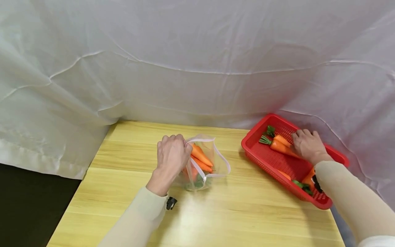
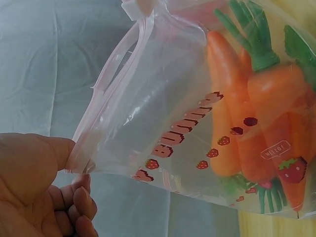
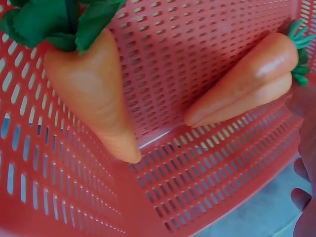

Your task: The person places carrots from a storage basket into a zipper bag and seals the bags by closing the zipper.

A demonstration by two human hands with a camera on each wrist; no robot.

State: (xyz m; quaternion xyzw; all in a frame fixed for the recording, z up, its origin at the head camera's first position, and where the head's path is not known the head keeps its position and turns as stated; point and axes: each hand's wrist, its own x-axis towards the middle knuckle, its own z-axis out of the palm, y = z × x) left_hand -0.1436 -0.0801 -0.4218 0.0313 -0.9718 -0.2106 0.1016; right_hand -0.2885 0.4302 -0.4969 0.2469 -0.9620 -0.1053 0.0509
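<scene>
My left hand (image 1: pixel 172 154) pinches the edge of a clear zip bag (image 2: pixel 113 133) between thumb and finger, beside its pale pink zipper strip. The bag has printed strawberries and lettering, and its mouth gapes. Several orange carrots (image 2: pixel 227 103) with green tops lie inside. On the right, my right hand (image 1: pixel 308 145) reaches into a red perforated basket (image 1: pixel 251 152), near its far side. Two carrots (image 3: pixel 247 74) lie side by side there, with the fingertips close to them and not wrapped round either. Another carrot (image 3: pixel 91 94) with broad green leaves rests near the basket's other end.
The wooden table (image 1: pixel 247 219) bears both bag and basket. A pale cloth (image 1: pixel 197 75) hangs behind the table and along its sides. The basket stands at the table's right edge, its raised walls around the carrots. A dark area (image 1: pixel 31 202) lies beyond the left edge.
</scene>
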